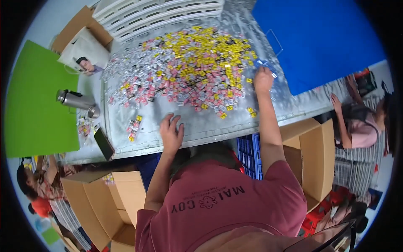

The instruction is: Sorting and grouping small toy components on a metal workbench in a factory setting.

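Observation:
A broad heap of small flat pieces, yellow, pink, white and dark, covers the middle of the metal-topped table. At the heap's right side, my right hand has its fingers closed on clear plastic bags lying by the blue board; its fingertips are partly hidden. My left hand rests near the table's front edge, fingers apart and nothing in them. Left of that hand lies a short row of the same small pieces, set apart from the heap.
White slatted trays stand behind the heap. A blue board is at right, a green one at left. A steel flask and phone lie at left. Open cartons flank me below. Other people sit on both sides.

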`<control>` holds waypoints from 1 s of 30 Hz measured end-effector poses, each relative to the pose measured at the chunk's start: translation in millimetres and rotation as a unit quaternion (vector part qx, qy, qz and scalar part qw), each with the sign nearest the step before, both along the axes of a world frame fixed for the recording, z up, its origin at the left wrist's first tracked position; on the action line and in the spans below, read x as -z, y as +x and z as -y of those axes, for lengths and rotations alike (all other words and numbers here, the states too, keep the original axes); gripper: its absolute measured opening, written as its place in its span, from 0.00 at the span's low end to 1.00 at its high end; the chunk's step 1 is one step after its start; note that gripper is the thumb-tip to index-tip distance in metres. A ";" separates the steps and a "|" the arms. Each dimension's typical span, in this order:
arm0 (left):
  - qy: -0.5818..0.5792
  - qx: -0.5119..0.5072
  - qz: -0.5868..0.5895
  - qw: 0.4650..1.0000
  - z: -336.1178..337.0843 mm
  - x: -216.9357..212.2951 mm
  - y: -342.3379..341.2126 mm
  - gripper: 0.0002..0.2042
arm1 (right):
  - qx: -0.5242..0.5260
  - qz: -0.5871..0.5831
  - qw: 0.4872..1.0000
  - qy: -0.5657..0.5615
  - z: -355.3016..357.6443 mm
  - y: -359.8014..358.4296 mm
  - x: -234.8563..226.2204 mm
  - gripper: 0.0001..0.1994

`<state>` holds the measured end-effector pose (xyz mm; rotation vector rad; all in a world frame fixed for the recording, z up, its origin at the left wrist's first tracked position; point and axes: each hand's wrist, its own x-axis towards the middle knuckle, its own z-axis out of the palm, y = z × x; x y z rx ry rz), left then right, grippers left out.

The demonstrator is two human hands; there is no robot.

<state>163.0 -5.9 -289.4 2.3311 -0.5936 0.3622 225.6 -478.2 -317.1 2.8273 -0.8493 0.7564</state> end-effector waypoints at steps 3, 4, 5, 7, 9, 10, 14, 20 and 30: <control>-0.006 0.003 -0.011 1.000 0.1 3.3 -2.1 0.18 | -0.022 -0.013 0.999 0.027 8.5 -6.8 -8.0 0.14; -0.008 -0.003 -0.014 1.000 -1.8 4.7 -1.2 0.18 | -0.030 0.006 0.999 0.035 6.8 -5.3 -11.1 0.14; -0.006 -0.016 -0.016 1.000 -3.3 6.1 -1.1 0.18 | -0.043 0.003 0.998 0.037 3.9 -4.2 -15.5 0.14; -0.022 -0.001 -0.010 1.000 -3.5 9.6 -0.2 0.17 | -0.002 -0.036 0.999 0.026 4.5 -6.7 -23.8 0.14; -0.029 0.005 -0.017 0.999 5.9 3.8 3.2 0.17 | -0.009 -0.040 0.999 -0.023 39.2 -15.3 -11.4 0.13; -0.034 0.015 -0.018 0.999 5.3 2.2 2.3 0.17 | -0.025 -0.044 0.998 -0.021 40.8 -14.7 -9.1 0.13; -0.036 -0.001 -0.024 0.999 -1.9 1.9 -2.0 0.17 | -0.015 -0.034 0.994 0.104 43.3 -0.9 -19.9 0.14; -0.060 0.013 -0.038 0.997 -4.5 13.2 9.4 0.19 | 0.006 -0.089 0.980 0.176 75.6 6.6 -14.9 0.18; 0.119 -0.171 0.071 0.976 -0.9 27.2 90.2 0.35 | 0.009 -0.129 0.983 0.133 52.3 6.9 -36.0 0.13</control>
